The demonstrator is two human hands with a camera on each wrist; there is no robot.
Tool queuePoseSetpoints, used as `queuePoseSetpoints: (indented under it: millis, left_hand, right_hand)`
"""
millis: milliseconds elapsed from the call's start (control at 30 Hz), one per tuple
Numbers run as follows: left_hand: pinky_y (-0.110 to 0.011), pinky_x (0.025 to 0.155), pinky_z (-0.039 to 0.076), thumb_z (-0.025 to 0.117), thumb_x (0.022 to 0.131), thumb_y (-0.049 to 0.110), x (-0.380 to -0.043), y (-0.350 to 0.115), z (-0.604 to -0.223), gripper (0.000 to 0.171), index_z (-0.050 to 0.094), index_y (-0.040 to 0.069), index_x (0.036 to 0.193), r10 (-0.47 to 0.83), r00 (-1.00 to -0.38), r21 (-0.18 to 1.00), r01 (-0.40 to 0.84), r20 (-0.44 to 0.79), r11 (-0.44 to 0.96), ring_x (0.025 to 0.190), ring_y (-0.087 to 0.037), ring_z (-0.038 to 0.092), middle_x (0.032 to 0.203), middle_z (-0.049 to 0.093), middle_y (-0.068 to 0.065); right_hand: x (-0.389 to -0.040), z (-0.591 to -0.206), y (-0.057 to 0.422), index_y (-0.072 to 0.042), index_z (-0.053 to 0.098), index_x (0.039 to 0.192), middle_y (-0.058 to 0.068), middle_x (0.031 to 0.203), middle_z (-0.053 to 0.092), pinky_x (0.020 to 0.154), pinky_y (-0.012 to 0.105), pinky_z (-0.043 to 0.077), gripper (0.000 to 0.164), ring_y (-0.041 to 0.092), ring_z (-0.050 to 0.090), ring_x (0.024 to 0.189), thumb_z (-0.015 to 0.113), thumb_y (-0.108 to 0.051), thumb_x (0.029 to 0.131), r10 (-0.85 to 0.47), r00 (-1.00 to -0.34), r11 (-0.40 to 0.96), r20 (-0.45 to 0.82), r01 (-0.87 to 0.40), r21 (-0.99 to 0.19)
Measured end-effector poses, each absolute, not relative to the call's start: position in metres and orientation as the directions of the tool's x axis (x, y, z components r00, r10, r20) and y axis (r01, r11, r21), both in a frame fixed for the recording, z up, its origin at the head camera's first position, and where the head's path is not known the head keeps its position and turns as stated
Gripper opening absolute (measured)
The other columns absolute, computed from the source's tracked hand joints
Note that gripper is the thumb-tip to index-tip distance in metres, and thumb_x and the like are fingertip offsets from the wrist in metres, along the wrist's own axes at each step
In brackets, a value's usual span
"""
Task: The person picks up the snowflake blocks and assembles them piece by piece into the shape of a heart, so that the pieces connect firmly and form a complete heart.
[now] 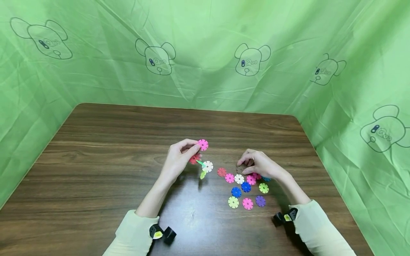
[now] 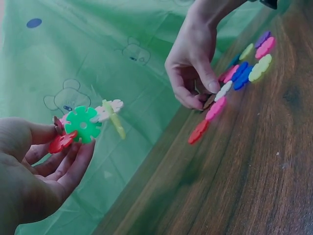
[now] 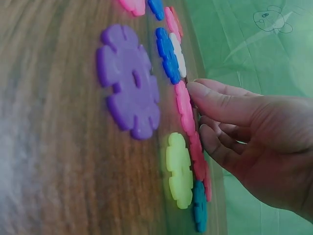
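Note:
My left hand (image 1: 179, 160) pinches a joined chain of notched plastic snowflake discs above the table. The chain has a pink disc (image 1: 203, 144), a red disc (image 2: 62, 142), a green disc (image 2: 83, 125), a white disc (image 1: 207, 166) and a yellow-green disc (image 2: 114, 120), set at angles to each other. Down at the tabletop, my right hand (image 1: 261, 164) has thumb and fingers on the rim of a brown disc (image 2: 209, 102), much of it hidden by the fingers. Around that hand lie loose discs, among them a white one (image 1: 239, 179) and a pink one (image 1: 251, 180).
More flat discs are spread toward me: blue (image 1: 246, 187), purple (image 1: 261, 201), yellow-green (image 1: 233, 202) and teal (image 3: 199, 208). A red disc (image 1: 221, 172) lies at the group's left end. Green cloth (image 1: 205, 78) hangs behind the dark wooden table (image 1: 112, 160).

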State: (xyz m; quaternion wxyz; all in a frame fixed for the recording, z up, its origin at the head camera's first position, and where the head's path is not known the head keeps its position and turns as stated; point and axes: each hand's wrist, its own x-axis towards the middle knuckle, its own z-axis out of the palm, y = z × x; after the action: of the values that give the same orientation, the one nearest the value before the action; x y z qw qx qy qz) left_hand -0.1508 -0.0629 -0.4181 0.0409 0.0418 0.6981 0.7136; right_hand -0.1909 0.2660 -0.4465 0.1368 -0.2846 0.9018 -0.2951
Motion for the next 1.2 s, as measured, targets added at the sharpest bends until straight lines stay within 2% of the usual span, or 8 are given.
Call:
queuePoseSetpoints:
  millis: [167,400,600,967,1200]
  left_hand:
    - [-0.023,0.063,0.057,0.068,0.1,0.017,-0.151,-0.063,-0.416,0.019,0.073,0.003,0.112,0.116,-0.993,1.0,0.0,0.003,-0.02,0.073,-0.014,0.073,0.086,0.076,-0.004]
    - [-0.023,0.066,0.058,0.068,0.1,0.02,-0.15,-0.063,-0.416,0.021,0.073,0.004,0.113,0.126,-0.992,1.0,-0.012,-0.01,-0.017,0.078,-0.019,0.076,0.095,0.077,-0.018]
    - [-0.024,0.067,0.059,0.068,0.1,0.021,-0.15,-0.063,-0.416,0.023,0.072,0.003,0.115,0.135,-0.991,0.999,-0.028,-0.025,-0.018,0.08,-0.02,0.077,0.101,0.077,-0.024]
    - [-0.03,0.067,0.061,0.069,0.099,0.019,-0.15,-0.063,-0.417,0.021,0.072,0.004,0.113,0.141,-0.988,0.998,-0.06,-0.058,-0.008,0.078,-0.014,0.077,0.095,0.079,-0.015]
    - [-0.027,0.067,0.06,0.07,0.099,0.019,-0.149,-0.061,-0.417,0.021,0.073,0.005,0.114,0.148,-0.988,0.999,-0.05,-0.048,-0.012,0.084,-0.024,0.079,0.095,0.079,-0.016]
  right_hand:
    - [-0.193,-0.446,0.264,-0.013,0.073,0.098,0.002,0.094,0.07,0.075,0.026,0.057,0.024,0.015,0.066,0.083,0.087,-0.008,0.079,-0.577,-0.813,0.662,-0.083,-0.406,-0.63]
    - [-0.193,-0.443,0.261,-0.017,0.074,0.093,-0.004,0.083,0.073,0.072,0.024,0.055,0.017,0.009,0.067,0.077,0.086,-0.011,0.082,-0.504,-0.862,0.659,-0.057,-0.342,-0.669]
    - [-0.189,-0.428,0.251,-0.016,0.075,0.096,-0.001,0.087,0.075,0.074,0.024,0.056,0.014,0.011,0.068,0.08,0.084,-0.015,0.085,-0.426,-0.902,0.614,0.07,-0.345,-0.71]
    - [-0.179,-0.403,0.201,-0.011,0.075,0.1,0.01,0.092,0.075,0.075,0.024,0.057,0.017,0.009,0.067,0.081,0.084,-0.013,0.086,-0.291,-0.933,0.429,0.212,-0.326,-0.842]
    - [-0.175,-0.4,0.177,-0.008,0.074,0.1,0.014,0.094,0.076,0.075,0.025,0.058,0.014,0.006,0.07,0.082,0.081,-0.009,0.088,-0.268,-0.927,0.332,0.262,-0.344,-0.878]
